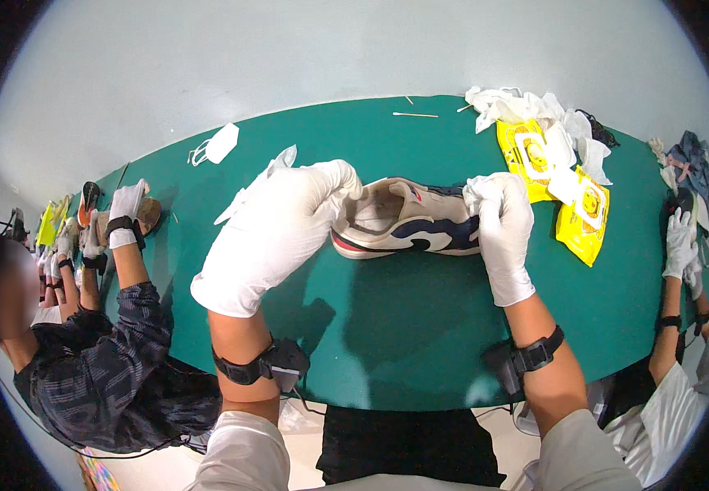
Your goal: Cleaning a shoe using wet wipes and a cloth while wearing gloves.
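Note:
A white, navy and red Nike sneaker (419, 236) lies over the green tabletop (403, 319), its opening facing up and its heel to the left. My left hand (287, 212), in a white glove, grips the heel collar, with a white wipe or cloth (262, 181) sticking out behind the hand. At the other end, my right hand (502, 230), also gloved, is closed around the toe and hides it. No laces can be made out in the shoe. Both forearms wear a black strap with a small device.
Two yellow wipe packs (583, 224) and crumpled white wipes (514, 104) lie at the back right. Farther left are cotton swabs (416, 115) and a white face mask (224, 143). Co-workers with gloved hands are at the left (126, 208) and right (680, 245), handling shoes.

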The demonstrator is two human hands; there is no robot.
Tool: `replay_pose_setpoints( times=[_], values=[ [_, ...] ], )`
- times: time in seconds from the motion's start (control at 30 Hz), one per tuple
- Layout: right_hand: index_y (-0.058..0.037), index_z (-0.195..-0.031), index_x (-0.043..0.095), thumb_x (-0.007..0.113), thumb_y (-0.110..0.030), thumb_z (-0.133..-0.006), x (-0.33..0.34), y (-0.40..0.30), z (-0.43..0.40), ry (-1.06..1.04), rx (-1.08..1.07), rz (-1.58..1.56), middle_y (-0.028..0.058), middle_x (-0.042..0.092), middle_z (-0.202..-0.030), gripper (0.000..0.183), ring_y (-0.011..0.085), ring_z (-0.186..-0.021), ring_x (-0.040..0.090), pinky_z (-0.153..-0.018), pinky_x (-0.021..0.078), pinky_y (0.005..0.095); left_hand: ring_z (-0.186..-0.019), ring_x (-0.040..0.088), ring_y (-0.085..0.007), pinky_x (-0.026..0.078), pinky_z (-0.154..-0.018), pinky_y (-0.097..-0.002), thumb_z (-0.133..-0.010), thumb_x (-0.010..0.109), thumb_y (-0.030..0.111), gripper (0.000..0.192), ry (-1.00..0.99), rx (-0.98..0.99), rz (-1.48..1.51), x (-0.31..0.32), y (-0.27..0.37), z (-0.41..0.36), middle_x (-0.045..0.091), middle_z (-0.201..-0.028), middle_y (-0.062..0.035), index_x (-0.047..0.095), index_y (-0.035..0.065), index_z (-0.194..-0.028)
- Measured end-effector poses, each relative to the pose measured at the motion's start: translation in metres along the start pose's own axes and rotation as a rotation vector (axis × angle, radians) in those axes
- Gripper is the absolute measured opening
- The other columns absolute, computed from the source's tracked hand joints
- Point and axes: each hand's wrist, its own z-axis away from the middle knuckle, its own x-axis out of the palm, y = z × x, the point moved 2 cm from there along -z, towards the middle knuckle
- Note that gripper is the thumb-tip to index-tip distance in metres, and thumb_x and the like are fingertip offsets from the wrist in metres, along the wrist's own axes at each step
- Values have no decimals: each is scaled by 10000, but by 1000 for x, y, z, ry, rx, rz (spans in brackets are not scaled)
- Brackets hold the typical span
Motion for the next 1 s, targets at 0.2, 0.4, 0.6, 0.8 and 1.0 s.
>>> replay_pose_setpoints(
  times=[0.2, 0.4, 0.6, 0.8, 1.0],
  values=[
    [-1, -930, 602, 524, 8, -887, -1, 5, 2, 2, -24, 0, 135, 626, -908, 90, 269, -829, 640, -771, 517, 365, -817, 594, -180, 493, -807, -314, -960, 535, 65, 126, -21, 131, 325, 6, 9, -8, 662, -860, -89, 639, -5, -959],
    [15, -1162, 615, 472, 13, -907, -3, -1, 2, 24, 214, -169, 135, 698, -1005, 293, 181, -876, 671, -809, 540, 312, -843, 567, -121, 474, -815, -288, -1014, 568, 183, 224, -45, 106, 585, 6, -12, -22, 653, -878, -41, 640, 12, -890],
    [0, -1005, 624, 470, -4, -932, -9, -8, 1, -19, 237, -305, 54, 618, -834, 170, 112, -724, 577, -685, 495, 265, -847, 538, -103, 453, -830, -273, -1036, 575, 299, 313, 78, 68, 619, 15, -14, -22, 640, -868, -22, 628, 35, -875],
    [-27, -799, 556, 602, -99, -964, -13, -8, -3, -56, 209, -305, 9, 512, -707, 186, 92, -628, 458, -574, 404, 272, -811, 596, -104, 461, -754, -262, -1010, 605, 376, 325, 186, 57, 733, 31, -40, -20, 668, -886, -18, 656, 59, -957],
    [-43, -988, 587, 622, -89, -965, -13, -4, -7, -9, 160, -325, 27, 557, -787, 62, 94, -703, 509, -593, 461, 270, -752, 596, -79, 463, -690, -234, -1028, 581, 384, 304, 495, -160, 801, 44, -83, -15, 674, -867, 1, 652, 92, -982]
  ],
)
